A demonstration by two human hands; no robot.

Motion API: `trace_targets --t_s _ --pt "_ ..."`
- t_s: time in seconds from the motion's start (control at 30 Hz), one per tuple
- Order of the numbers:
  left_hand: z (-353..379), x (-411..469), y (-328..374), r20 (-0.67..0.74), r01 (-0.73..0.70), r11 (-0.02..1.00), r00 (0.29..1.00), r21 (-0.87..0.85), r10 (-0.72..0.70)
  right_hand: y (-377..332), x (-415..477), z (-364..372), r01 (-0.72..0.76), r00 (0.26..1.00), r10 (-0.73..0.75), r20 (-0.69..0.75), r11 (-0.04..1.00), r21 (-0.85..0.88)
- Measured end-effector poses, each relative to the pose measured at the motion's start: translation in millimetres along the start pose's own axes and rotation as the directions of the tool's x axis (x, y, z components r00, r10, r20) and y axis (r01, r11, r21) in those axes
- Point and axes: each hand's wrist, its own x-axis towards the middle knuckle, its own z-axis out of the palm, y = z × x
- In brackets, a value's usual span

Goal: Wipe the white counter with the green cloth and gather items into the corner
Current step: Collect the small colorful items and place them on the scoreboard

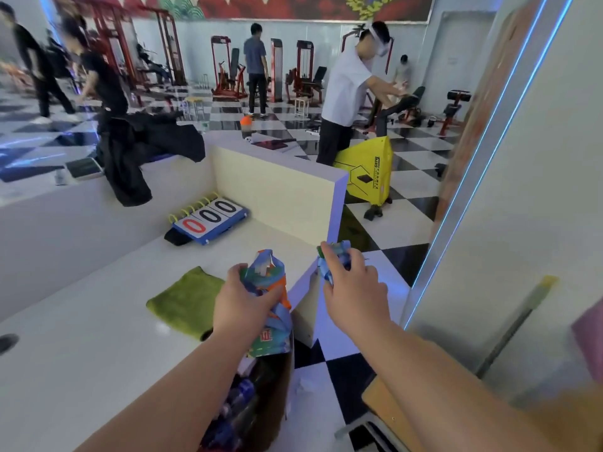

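We see the left hand (241, 305) with fingers and thumb curled round a crumpled blue, orange and green packet (272, 290), gripping it about its middle so that both ends stick out above and below the fist. The right hand (355, 288) pinches a smaller blue and green wrapper (337, 251) in its fingertips, held out past the end of the white counter (98, 337), above the checkered floor (401, 230). Under the left hand's packet we make out an open cardboard box (277, 402) standing against the counter's edge, with plastic bottles (238, 396) inside it. Just to the left of the left hand the green cloth (182, 301) lies flat and folded on the counter, untouched by either hand. Farther back, in the corner where the counter meets a cream partition (277, 187), a flip scoreboard (208, 218) showing three zeros lies tilted. A black jacket (146, 148) hangs over the raised ledge behind it. Beyond the partition we see a person in a white shirt (346, 89) bending beside a yellow machine (368, 168).
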Motion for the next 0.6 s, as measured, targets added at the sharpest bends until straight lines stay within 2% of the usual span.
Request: trace_targets --t_s 0.13,0.33,0.6 --pt "16.9 35.9 7.5 -0.055 0.027 0.999 0.998 0.016 -0.026 7.0 48.0 23.4 0.038 0.999 -0.039 0.025 0.999 0.032" --pt "24.0 101.5 -8.8 -0.145 0.101 0.995 0.985 0.014 -0.098 -20.0 120.1 72.8 0.119 0.988 -0.123 0.097 0.992 0.043" --pt "10.4 215.7 -21.7 -0.219 0.195 0.977 0.953 -0.087 -0.21 -57.3 236.6 114.4 0.21 0.974 -0.209 0.092 0.978 0.003"
